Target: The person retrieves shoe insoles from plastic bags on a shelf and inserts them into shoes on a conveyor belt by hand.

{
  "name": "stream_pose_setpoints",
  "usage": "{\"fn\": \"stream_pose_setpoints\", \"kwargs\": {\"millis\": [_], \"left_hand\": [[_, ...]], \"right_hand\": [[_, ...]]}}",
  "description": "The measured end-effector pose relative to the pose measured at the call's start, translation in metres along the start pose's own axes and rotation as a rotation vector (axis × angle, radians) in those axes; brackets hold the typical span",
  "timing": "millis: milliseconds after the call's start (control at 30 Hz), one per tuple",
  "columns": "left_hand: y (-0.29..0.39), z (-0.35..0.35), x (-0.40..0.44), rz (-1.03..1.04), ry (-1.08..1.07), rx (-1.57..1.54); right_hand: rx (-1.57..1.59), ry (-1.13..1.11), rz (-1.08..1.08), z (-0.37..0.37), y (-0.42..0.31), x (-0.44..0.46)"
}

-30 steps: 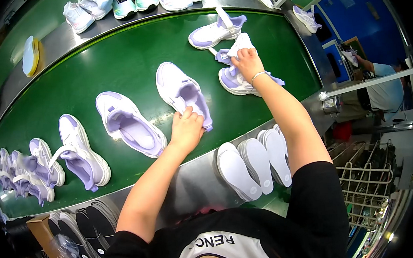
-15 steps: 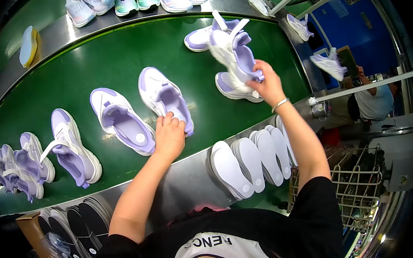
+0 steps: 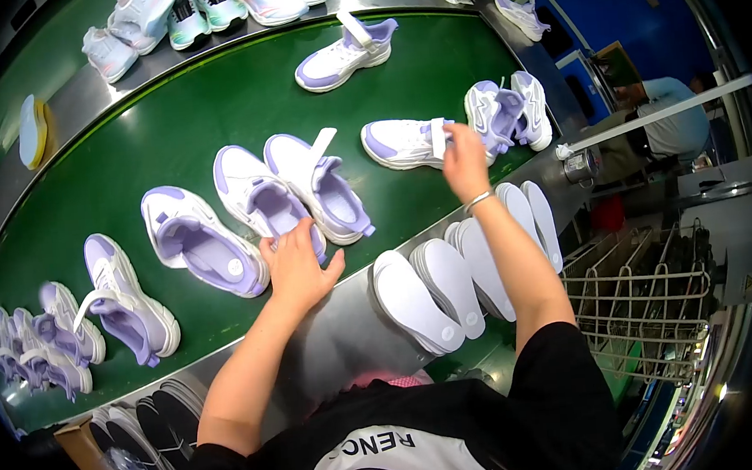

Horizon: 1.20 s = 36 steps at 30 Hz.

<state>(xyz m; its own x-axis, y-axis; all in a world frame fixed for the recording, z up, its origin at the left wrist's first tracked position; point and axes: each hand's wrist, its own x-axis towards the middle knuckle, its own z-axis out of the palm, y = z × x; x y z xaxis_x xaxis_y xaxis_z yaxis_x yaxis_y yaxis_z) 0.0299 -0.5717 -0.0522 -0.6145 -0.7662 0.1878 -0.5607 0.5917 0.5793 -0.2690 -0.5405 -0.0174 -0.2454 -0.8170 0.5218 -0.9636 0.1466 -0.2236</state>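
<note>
My left hand (image 3: 301,266) is at the heel of a white and lilac shoe (image 3: 253,187), fingers spread over its opening with the thumb out to the side. Touching that shoe on its right stands another shoe (image 3: 307,171) with its strap raised. My right hand (image 3: 465,162) is at the strap end of a shoe (image 3: 400,142) lying with its toe to the left; the fingertips are bent beside the strap, and their grip is partly hidden. Left of my left hand lies a shoe (image 3: 200,240) with an insole inside.
More lilac shoes (image 3: 125,294) line the green belt (image 3: 165,137) at left. Two shoes (image 3: 503,114) stand at right, one (image 3: 344,56) near the far edge. Stacked insoles (image 3: 417,302) lie on the metal ledge. A wire rack (image 3: 637,303) is at right, a person (image 3: 672,119) beyond.
The shoe from my right hand now stands beside the one at my left hand. My right hand has moved to the toe-left shoe. Two shoes have come into view at right.
</note>
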Motion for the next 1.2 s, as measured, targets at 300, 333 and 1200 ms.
{"fn": "stream_pose_setpoints", "kwargs": {"millis": [300, 333, 1200], "left_hand": [[0.015, 0.022, 0.033, 0.021, -0.216, 0.307], [0.014, 0.024, 0.033, 0.03, -0.197, 0.314], [0.032, 0.079, 0.084, 0.263, -0.001, 0.082]], "right_hand": [[-0.332, -0.642, 0.217, 0.056, 0.092, 0.053], [-0.309, -0.597, 0.132, 0.062, 0.093, 0.063], [-0.025, -0.543, 0.484, 0.033, 0.057, 0.003]]}}
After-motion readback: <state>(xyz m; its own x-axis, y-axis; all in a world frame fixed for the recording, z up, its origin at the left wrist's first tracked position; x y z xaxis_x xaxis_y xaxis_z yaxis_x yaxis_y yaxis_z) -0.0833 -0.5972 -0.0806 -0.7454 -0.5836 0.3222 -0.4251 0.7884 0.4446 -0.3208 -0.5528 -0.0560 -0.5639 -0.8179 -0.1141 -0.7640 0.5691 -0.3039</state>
